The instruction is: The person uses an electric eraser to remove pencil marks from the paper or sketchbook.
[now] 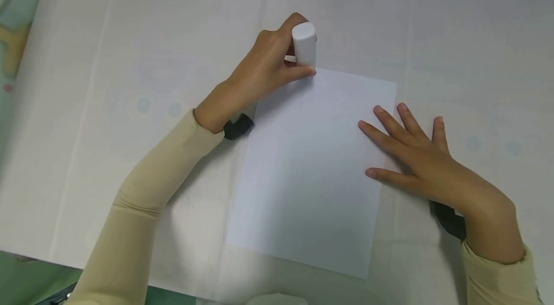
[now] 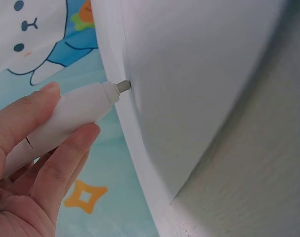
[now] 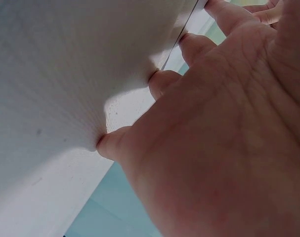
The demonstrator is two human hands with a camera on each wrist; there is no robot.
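Observation:
My left hand (image 1: 270,57) grips a thick white pen-shaped tool (image 1: 305,45) with a short grey tip, standing upright at the far edge of a blank white sheet of paper (image 1: 311,165). In the left wrist view, thumb and fingers pinch the body of the tool (image 2: 75,111), and its tip meets the surface right by the sheet's edge. My right hand (image 1: 417,158) is spread over the sheet's right edge. Its thumb and nearest fingertips press on the paper, and the little finger lies outside it. The sheet's far left corner is hidden behind my left hand.
A whitish cover with faint printed shapes spreads over the table (image 1: 143,16). Dark wrist-camera mounts (image 1: 238,127) show under both wrists. A pale rounded object (image 1: 277,299) pokes in at the near edge.

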